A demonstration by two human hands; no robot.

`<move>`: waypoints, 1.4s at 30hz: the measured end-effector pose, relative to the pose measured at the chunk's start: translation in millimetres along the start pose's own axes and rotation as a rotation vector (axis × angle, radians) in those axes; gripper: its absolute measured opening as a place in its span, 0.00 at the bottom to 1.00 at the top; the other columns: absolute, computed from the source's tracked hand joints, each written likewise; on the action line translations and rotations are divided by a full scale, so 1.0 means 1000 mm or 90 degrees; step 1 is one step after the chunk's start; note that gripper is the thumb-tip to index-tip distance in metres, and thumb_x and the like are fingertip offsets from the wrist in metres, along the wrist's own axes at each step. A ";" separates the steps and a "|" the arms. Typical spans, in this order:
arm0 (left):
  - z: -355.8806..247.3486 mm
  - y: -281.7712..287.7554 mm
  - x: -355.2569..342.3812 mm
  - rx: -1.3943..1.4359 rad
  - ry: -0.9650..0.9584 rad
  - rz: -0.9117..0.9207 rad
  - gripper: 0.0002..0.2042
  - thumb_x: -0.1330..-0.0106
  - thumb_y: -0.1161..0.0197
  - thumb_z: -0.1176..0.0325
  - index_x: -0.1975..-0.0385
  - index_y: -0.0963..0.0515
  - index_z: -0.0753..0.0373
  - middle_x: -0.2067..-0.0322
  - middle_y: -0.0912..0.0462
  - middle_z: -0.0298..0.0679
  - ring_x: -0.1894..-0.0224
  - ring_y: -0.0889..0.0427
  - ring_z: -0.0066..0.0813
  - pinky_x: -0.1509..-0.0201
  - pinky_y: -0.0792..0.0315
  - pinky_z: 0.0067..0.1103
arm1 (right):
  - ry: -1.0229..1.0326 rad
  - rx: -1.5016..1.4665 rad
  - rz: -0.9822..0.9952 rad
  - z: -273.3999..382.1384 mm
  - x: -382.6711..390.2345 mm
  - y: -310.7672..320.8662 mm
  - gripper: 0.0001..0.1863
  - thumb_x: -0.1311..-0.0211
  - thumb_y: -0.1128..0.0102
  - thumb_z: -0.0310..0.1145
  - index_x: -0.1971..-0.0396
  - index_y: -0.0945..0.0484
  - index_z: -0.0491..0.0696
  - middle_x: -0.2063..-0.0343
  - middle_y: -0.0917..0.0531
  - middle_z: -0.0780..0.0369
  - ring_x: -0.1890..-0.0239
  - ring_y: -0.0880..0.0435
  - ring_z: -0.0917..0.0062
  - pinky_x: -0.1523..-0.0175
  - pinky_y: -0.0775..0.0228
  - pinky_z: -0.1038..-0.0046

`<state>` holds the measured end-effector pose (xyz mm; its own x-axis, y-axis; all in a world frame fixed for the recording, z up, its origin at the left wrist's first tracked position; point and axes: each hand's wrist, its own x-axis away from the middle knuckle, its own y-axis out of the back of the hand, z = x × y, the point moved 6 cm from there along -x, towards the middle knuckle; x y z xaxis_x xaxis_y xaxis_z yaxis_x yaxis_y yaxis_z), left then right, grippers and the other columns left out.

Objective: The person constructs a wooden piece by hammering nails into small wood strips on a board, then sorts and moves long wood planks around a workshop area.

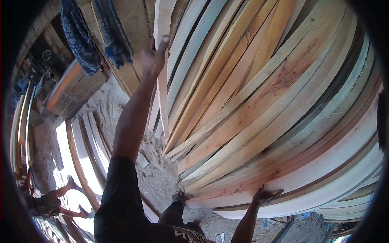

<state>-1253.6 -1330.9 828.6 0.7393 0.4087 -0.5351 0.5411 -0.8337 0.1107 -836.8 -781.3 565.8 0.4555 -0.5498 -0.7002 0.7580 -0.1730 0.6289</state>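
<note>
My left hand point(155, 58) is raised at the upper middle, closed round the edge of a long narrow pale wooden plank point(163, 18). Its thumb lies along the plank, and the other fingers are mostly hidden. The plank stands at a slant against a large stack of leaning boards point(251, 93). Lower down on the right, my right hand point(265, 196) touches the near side of a wide pinkish-white board point(300, 170), its fingers stretched out and apart. Nothing is gripped in it.
Sandy ground point(158, 168) lies between my legs and the board ends. Patterned blue cloths point(83, 40) hang at the upper left, near a brick block point(77, 91). More planks point(91, 133) lean at the left. Another person's legs point(65, 198) show at lower left.
</note>
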 end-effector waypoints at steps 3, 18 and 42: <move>0.113 -0.038 0.056 0.046 0.038 -0.011 0.23 0.38 0.33 0.49 0.64 0.23 0.69 0.78 0.21 0.38 0.76 0.26 0.23 0.69 0.31 0.23 | -0.003 0.001 0.004 -0.002 0.005 -0.002 0.64 0.49 0.51 0.79 0.29 0.56 0.39 0.35 0.42 0.41 0.34 0.41 0.42 0.38 0.40 0.42; 0.318 -0.142 0.206 -0.163 0.462 0.270 0.37 0.28 0.62 0.37 0.66 0.16 0.68 0.66 0.16 0.58 0.52 0.18 0.55 0.46 0.28 0.37 | 0.034 0.003 -0.026 -0.006 0.007 -0.001 0.56 0.44 0.52 0.73 0.28 0.54 0.44 0.35 0.44 0.41 0.34 0.41 0.43 0.36 0.46 0.40; 0.104 0.471 0.985 0.116 1.055 -0.177 0.20 0.31 0.45 0.56 0.53 0.31 0.69 0.69 0.19 0.49 0.73 0.17 0.43 0.75 0.25 0.32 | -0.040 -0.198 0.208 0.043 0.001 0.038 0.48 0.37 0.44 0.60 0.26 0.61 0.60 0.33 0.50 0.34 0.34 0.42 0.37 0.37 0.36 0.45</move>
<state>-312.2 -1359.1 266.4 0.2948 0.3630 0.8839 0.7552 -0.6553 0.0172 -827.7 -823.8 604.2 0.6719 -0.5851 -0.4541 0.6880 0.2661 0.6752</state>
